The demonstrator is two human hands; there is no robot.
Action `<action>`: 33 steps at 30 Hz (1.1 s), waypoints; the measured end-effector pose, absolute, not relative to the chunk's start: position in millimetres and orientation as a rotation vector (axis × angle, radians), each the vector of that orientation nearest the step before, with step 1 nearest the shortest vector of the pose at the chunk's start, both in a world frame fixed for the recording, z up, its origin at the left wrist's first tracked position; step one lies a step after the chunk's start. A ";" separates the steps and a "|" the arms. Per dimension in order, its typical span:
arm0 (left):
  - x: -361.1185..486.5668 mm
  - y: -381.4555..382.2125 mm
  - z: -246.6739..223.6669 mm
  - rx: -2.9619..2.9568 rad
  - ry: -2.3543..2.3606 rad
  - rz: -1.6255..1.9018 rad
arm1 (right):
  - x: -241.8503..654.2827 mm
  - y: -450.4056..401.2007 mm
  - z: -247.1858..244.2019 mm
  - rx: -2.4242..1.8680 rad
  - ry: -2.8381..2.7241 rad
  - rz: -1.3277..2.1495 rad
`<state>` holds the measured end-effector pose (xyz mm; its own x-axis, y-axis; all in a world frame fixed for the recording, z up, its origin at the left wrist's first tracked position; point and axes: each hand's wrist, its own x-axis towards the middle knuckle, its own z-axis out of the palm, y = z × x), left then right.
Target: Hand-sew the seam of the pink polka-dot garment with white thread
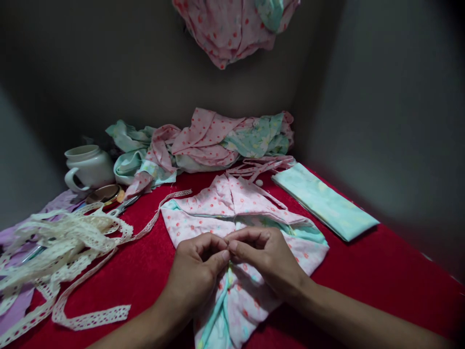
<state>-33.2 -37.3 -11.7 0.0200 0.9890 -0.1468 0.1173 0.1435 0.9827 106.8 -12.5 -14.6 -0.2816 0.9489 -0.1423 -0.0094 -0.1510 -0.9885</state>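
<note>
A pink printed cloth piece [203, 228] with mint-green lining lies on the red table cover in the middle of the head view. My left hand [198, 264] pinches it near its centre, thumb against forefinger. Right beside it my right hand [267, 257] is closed in a similar pinch, and the fingertips of both hands meet. Folds of the cloth gather toward that point. Anything small between the fingertips, such as a thread, is hidden. The cloth's lower part narrows toward me below my hands.
Cream lace trim [72, 242] lies heaped on purple cloth [16, 303] at left, near scissors [125, 206], a tape roll [105, 195] and a white mug [90, 167]. Crumpled fabrics [210, 138] line the back wall. Folded mint fabric [327, 201] rests at right. A pink printed item [232, 31] hangs above.
</note>
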 end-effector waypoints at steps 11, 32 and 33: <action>-33.5 -37.7 -14.2 1.235 1.324 1.020 | 103.5 -13.4 -18.4 -1.157 -1.316 1.521; -76.4 -2.8 12.8 1.037 1.571 1.314 | 126.1 1.2 16.2 -0.895 -0.979 1.491; -82.2 1.3 14.2 1.030 1.577 1.331 | 126.6 -5.3 21.4 -0.832 -1.042 1.560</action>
